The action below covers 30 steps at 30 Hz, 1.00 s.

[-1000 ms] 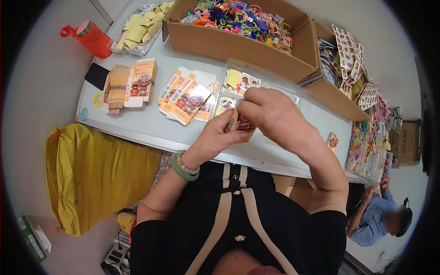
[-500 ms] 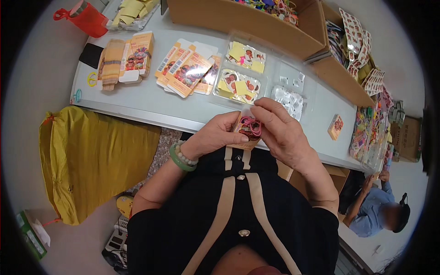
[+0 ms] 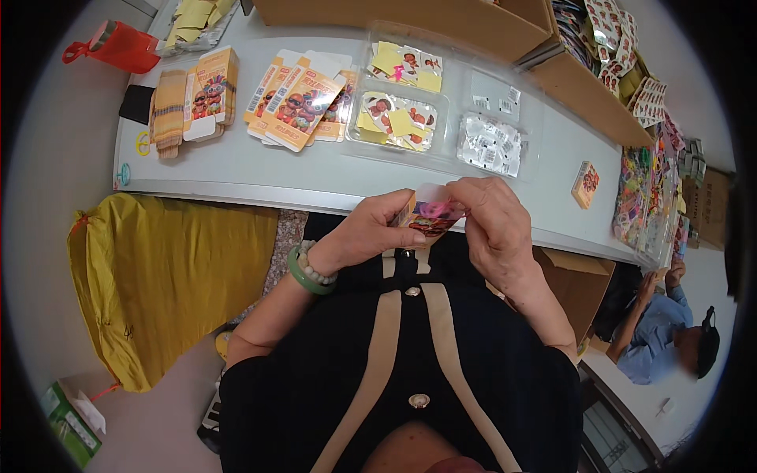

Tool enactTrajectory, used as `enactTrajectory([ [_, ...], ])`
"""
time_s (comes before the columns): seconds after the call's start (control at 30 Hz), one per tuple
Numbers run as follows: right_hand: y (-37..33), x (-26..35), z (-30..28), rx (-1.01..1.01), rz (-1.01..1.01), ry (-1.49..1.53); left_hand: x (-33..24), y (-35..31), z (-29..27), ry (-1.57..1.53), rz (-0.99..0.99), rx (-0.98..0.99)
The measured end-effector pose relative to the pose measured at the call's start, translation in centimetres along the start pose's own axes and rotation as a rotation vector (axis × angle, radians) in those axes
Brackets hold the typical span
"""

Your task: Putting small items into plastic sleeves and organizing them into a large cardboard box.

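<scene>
In front of my chest, a small orange printed carton box (image 3: 423,226) is held tilted, with a pink looped cord (image 3: 434,209) showing at its open end. My left hand (image 3: 364,229), a green bangle and a beaded bracelet at its wrist, is closed round the box's left side, thumb across the front. My right hand (image 3: 493,225) is at the other side, its curled fingertips pinching the upper right edge of the box near a pale flap. Part of the pink cord is hidden behind the box and fingers.
On the table lie flat printed cartons (image 3: 303,106), a stack of folded cartons (image 3: 209,91), a clear tray (image 3: 449,130) with cards and white packets, and another small box (image 3: 586,185). Large cardboard boxes (image 3: 394,27) stand behind. A yellow sack (image 3: 181,276) hangs below left; another person (image 3: 650,339) sits at right.
The pink cord sits lower in the box and shows less. My right fingers have moved from above the opening to the box's right edge. The view has shifted slightly.
</scene>
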State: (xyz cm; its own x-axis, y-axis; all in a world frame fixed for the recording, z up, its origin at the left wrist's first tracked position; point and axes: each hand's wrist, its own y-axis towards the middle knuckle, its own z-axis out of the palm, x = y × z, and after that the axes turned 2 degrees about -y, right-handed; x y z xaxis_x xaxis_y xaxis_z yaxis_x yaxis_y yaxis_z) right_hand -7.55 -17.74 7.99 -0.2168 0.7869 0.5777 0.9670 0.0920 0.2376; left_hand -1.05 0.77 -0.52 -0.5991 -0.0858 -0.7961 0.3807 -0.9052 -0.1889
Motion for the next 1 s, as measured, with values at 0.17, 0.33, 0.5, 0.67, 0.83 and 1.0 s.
enactTrajectory([
  [0.17, -0.3, -0.2, 0.0, 0.055, -0.021, 0.071, 0.0, 0.0, 0.3, -0.051, -0.023, -0.028],
  [0.33, -0.7, -1.1, 0.3, 0.105, -0.040, -0.084, 0.6, 0.1, -0.1, 0.079, -0.079, 0.026],
  [0.5, -0.8, -0.7, 0.8, 0.161, 0.005, -0.244, 0.4, 0.3, 0.5, 0.045, -0.120, -0.007],
  [0.67, -0.2, 0.0, -0.2, 0.382, 0.004, -0.064, 1.4, 0.3, 0.0, 0.201, -0.115, -0.020],
  [0.83, 0.6, 0.2, -1.0, 0.159, 0.034, -0.101, 0.6, 0.3, 0.1, -0.031, -0.103, -0.062],
  [1.0, 0.5, 0.6, -0.9, 0.403, 0.030, 0.027, 0.8, 0.3, -0.2, 0.049, -0.103, -0.002],
])
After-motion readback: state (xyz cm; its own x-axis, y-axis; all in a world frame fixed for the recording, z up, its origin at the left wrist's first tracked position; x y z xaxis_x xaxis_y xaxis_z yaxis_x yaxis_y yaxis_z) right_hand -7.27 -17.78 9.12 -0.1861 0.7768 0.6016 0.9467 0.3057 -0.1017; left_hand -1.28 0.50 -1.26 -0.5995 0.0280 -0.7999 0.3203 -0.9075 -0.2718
